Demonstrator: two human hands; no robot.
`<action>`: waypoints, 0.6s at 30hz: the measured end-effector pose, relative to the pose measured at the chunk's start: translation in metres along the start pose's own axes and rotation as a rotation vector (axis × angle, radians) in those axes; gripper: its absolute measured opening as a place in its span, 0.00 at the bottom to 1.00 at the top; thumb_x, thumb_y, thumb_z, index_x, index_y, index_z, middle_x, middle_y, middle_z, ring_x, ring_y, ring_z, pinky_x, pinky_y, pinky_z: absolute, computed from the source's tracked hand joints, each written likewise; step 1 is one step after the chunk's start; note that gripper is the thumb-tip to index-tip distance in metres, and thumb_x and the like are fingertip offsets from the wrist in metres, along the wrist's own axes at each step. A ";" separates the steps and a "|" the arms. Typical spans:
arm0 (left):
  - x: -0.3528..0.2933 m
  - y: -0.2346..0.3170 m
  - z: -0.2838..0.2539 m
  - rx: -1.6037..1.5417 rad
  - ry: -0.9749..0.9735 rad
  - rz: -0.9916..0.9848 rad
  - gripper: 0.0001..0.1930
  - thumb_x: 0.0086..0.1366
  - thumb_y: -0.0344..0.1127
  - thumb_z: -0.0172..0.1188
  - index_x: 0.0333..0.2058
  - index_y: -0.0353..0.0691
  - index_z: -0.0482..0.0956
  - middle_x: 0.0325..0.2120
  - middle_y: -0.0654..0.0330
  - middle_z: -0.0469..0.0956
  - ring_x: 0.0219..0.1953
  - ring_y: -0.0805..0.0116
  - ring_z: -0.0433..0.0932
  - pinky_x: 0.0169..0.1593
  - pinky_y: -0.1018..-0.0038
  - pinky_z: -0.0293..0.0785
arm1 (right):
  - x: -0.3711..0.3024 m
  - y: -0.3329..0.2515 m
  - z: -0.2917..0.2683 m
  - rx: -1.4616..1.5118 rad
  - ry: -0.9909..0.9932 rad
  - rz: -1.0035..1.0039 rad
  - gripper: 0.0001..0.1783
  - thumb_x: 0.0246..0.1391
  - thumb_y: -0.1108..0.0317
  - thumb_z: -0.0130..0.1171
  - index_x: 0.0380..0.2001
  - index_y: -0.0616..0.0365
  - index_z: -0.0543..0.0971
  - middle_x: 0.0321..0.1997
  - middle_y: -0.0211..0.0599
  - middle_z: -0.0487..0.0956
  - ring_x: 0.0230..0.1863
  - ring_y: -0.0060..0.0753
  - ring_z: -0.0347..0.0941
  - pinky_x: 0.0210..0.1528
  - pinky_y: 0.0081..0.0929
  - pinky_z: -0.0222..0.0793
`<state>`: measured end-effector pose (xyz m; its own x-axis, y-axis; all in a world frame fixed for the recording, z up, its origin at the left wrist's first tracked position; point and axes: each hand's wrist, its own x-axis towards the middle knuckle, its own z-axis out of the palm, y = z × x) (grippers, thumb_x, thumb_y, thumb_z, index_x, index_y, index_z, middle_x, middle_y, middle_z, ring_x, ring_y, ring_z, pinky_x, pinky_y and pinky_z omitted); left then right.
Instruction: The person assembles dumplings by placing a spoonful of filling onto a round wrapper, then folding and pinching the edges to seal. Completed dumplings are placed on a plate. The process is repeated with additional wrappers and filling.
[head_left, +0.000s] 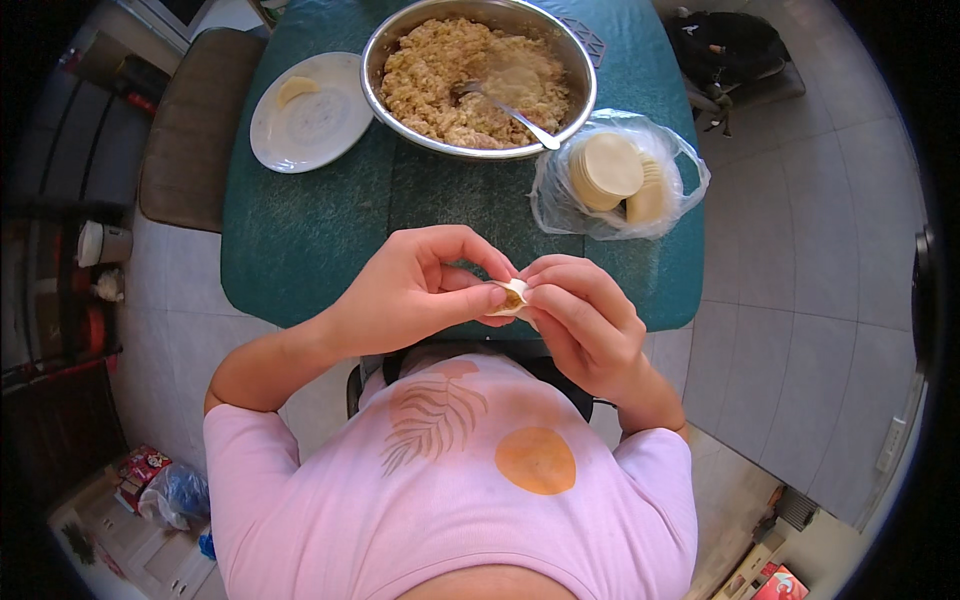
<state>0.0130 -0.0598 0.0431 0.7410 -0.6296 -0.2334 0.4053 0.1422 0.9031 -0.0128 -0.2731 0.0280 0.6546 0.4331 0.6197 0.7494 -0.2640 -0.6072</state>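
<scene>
Between both hands, near the table's front edge, is a small dumpling (pixel 513 299) in a pale wrapper, with brownish filling showing at an open part of its edge. My left hand (pixel 425 285) pinches its left side with thumb and fingers. On the right side, my right hand (pixel 585 310) presses the wrapper with its fingertips. Farther back stands a large steel bowl (pixel 585 100) of minced filling (pixel 440 80), a metal spoon (pixel 520 122) resting in it. A white plate (pixel 310 130) at the left holds one folded dumpling (pixel 297 90).
Stacked round dumpling wrappers (pixel 608 168) sit in a clear plastic bag (pixel 550 205) at the table's right. The table (pixel 300 250) has a green cover. A brown padded chair (pixel 195 130) stands at its left; a black bag (pixel 730 45) lies on a seat at far right.
</scene>
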 end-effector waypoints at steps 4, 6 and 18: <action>0.001 -0.001 -0.001 -0.025 -0.003 -0.030 0.09 0.60 0.22 0.58 0.40 0.29 0.74 0.44 0.50 0.73 0.43 0.62 0.79 0.47 0.69 0.79 | -0.001 0.000 0.000 -0.013 -0.010 0.014 0.16 0.41 0.84 0.63 0.37 0.69 0.75 0.38 0.45 0.72 0.39 0.45 0.74 0.39 0.33 0.73; 0.001 0.002 0.001 -0.038 0.012 -0.071 0.10 0.61 0.22 0.58 0.41 0.29 0.74 0.44 0.50 0.74 0.43 0.62 0.79 0.48 0.69 0.79 | -0.001 0.000 0.000 -0.013 -0.010 0.018 0.16 0.41 0.84 0.63 0.37 0.68 0.75 0.38 0.45 0.72 0.39 0.45 0.74 0.39 0.33 0.73; 0.002 0.006 -0.003 -0.003 0.057 -0.093 0.09 0.62 0.24 0.58 0.40 0.28 0.74 0.41 0.51 0.76 0.42 0.64 0.79 0.48 0.70 0.79 | 0.001 0.002 0.002 -0.029 -0.014 0.061 0.15 0.43 0.83 0.62 0.38 0.68 0.75 0.38 0.46 0.72 0.36 0.42 0.74 0.37 0.30 0.73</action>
<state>0.0185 -0.0580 0.0467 0.7294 -0.5958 -0.3361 0.4750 0.0876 0.8756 -0.0109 -0.2717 0.0265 0.6974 0.4279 0.5748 0.7112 -0.3148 -0.6285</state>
